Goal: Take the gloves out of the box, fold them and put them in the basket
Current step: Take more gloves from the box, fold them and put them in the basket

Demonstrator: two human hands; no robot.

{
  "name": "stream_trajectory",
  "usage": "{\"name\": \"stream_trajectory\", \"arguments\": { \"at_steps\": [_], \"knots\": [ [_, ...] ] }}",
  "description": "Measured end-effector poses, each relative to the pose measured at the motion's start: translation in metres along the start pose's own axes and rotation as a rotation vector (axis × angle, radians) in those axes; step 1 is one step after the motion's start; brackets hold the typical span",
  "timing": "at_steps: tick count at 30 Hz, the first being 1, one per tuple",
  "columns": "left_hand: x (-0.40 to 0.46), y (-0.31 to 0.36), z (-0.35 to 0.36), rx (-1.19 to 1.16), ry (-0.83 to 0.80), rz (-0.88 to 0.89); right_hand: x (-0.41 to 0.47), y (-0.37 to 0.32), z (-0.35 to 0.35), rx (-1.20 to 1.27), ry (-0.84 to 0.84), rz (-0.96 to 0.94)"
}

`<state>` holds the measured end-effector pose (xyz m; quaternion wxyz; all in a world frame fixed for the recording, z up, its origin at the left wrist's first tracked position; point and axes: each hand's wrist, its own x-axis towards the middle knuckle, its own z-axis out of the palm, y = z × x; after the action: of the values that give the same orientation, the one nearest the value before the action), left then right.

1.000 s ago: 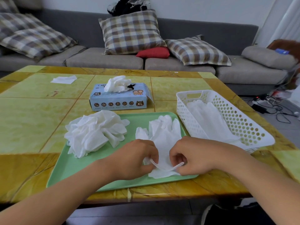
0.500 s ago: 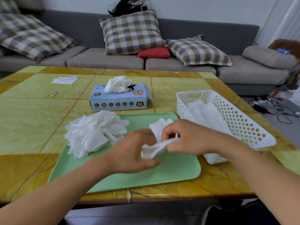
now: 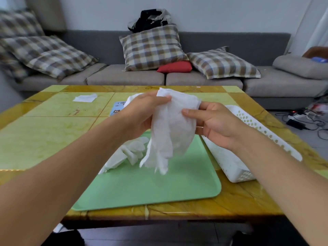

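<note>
Glove, thin white crinkled plastic, held up in mid-frame above the green plastic tray, fingers dangling loose toward it. Pinched at the top edge by the left hand, fingers and thumb curled onto the cuff; gripped on its other side by the right hand, thumb pressed across the front, fingers behind. Not yet folded, by the look of it.

Below and left of centre, heap of more white gloves on the tray, partly hidden behind the left forearm. At right, white perforated plastic basket on the yellow-green marbled tabletop, touching or just beside the tray's edge; contents not visible from here. Behind the hands, corner of the blue cardboard glove box, mostly covered.

Risks from here: film light and slippery, so likely to slide out of a pinch or spring open again after folding; dangling fingers apt to snag the basket rim; careless drop into the basket liable to undo the fold.
</note>
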<state>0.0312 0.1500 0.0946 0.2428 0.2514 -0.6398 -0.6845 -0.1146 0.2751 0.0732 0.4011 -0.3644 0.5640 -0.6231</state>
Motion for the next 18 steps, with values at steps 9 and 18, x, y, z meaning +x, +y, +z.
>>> {"name": "stream_trajectory", "arguments": {
  "at_steps": [9,18],
  "knots": [
    [-0.001,0.0,-0.006,0.114,-0.008,0.129,-0.003,-0.019,-0.011,-0.067,0.021,-0.138],
    [-0.003,0.001,-0.008,0.106,-0.02,0.194,0.003,-0.019,-0.008,0.044,-0.047,-0.064]
  ]
}}
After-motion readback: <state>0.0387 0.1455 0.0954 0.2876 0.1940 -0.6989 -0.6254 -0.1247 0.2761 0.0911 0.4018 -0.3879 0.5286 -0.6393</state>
